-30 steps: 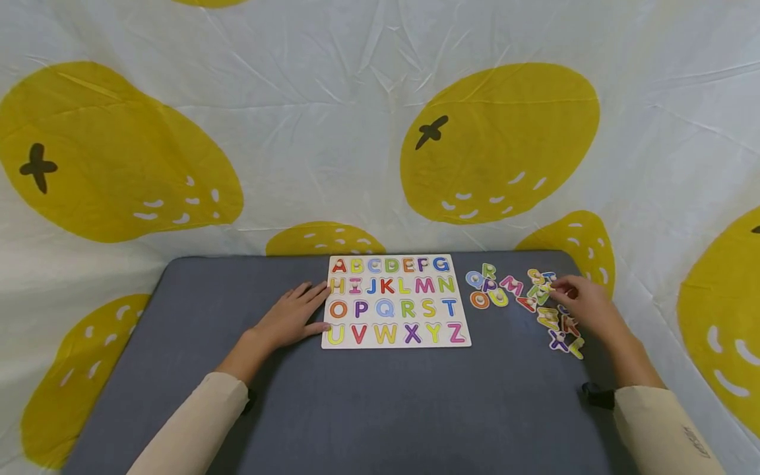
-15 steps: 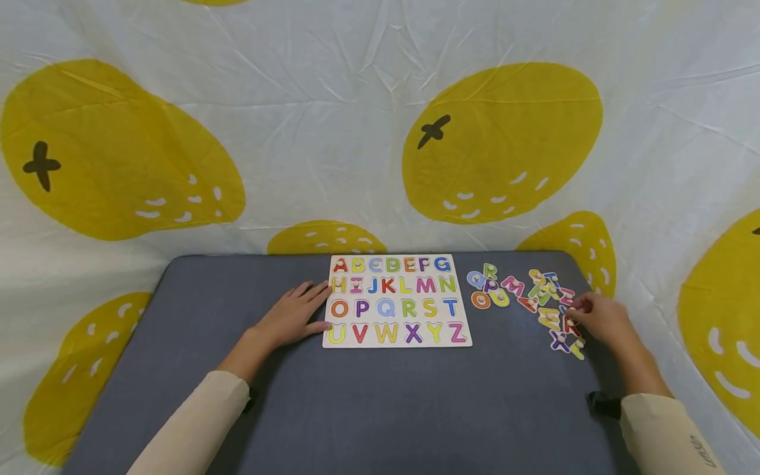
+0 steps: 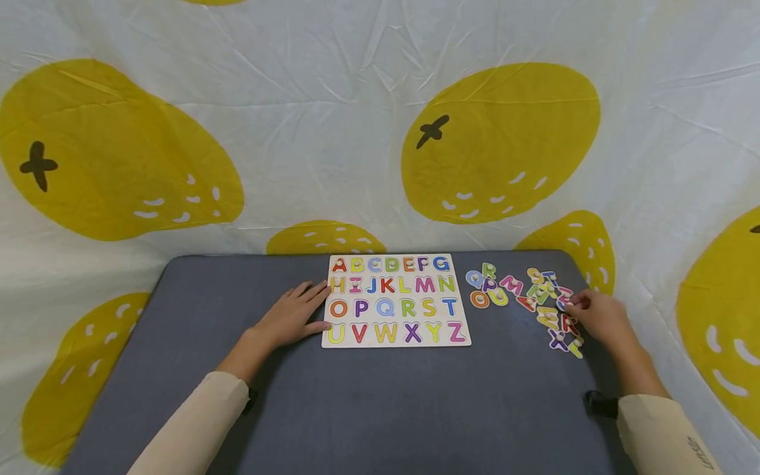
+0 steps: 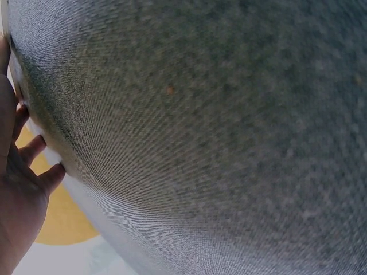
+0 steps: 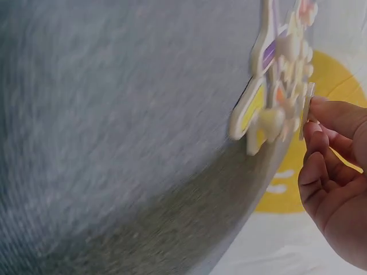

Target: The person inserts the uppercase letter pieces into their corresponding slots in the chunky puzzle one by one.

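Observation:
At the middle back of the table lies a white alphabet puzzle board (image 3: 368, 340) with rows of coloured letters; knobs show on its top row. My left hand (image 3: 291, 315) rests at the board's left edge, fingers spread and fairly straight. Over the right side of a loose pile of knobbed letters, my right hand (image 3: 600, 316) pinches a letter piece (image 5: 308, 109) between thumb and fingers. That piece stands edge-on in the right wrist view, so its letter cannot be read. Near these fingers lie a yellow-green L (image 3: 576, 346) and a purple X (image 3: 558, 340).
Between board and pile sits a smaller cluster with a green R (image 3: 489, 271), an orange O (image 3: 479, 299) and a yellow U (image 3: 499, 297). A pink M (image 3: 511, 285) lies between the groups. Behind the dark grey table (image 3: 380, 409) hangs a white cloth (image 3: 320, 145) with yellow fruit prints.
My right hand has moved from the upper part of the pile down and right to its right side. My left hand and the board have stayed in place.

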`<state>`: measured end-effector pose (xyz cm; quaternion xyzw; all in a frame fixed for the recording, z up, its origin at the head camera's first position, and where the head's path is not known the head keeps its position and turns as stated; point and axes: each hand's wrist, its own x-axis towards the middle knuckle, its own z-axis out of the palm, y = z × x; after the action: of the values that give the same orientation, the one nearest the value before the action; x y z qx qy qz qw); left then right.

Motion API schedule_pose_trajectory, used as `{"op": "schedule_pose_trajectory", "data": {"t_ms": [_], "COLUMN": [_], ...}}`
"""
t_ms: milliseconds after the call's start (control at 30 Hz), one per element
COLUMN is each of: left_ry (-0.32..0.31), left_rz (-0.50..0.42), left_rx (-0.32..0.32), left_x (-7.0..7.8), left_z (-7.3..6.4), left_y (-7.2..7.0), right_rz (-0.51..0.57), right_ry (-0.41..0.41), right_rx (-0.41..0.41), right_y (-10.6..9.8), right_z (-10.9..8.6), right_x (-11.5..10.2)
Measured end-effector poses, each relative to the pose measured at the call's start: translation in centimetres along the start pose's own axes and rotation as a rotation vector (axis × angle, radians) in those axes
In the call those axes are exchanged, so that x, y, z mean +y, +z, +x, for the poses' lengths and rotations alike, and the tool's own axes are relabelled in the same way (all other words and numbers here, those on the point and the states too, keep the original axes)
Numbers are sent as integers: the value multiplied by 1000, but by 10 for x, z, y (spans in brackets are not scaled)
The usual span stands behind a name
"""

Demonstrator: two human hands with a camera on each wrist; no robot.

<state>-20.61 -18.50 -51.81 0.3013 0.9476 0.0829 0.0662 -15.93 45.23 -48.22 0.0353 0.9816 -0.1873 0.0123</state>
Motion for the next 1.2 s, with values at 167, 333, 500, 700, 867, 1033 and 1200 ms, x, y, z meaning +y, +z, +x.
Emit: {"op": "schedule_pose_trajectory", "data": {"t_ms": [167, 333, 500, 700, 867, 1033, 1200], "left_ry": [1, 6, 3, 7, 3, 10, 9], "left_rz": [-2, -1, 0, 2, -11, -16, -16], "left_rx": [2, 2, -9, -8, -21, -16, -20], "left_x": [0, 1, 1, 0, -1, -2, -2], "left_z": [-1, -1, -1, -1, 0, -1, -1], "left_y": [-1, -3, -4, -2, 0, 0, 0], "right_rz": [26, 35, 36, 63, 80, 106, 129], "right_ry": [-27, -100, -169, -211, -285, -328, -363], "right_rx": [-4, 20, 45, 59, 59, 20, -32], "right_y": [1, 5, 12, 24, 36, 50, 63], "right_z": [3, 6, 12, 22, 31, 38, 45], "right_x": [-20, -46, -73, -104, -133, -165, -199]}}
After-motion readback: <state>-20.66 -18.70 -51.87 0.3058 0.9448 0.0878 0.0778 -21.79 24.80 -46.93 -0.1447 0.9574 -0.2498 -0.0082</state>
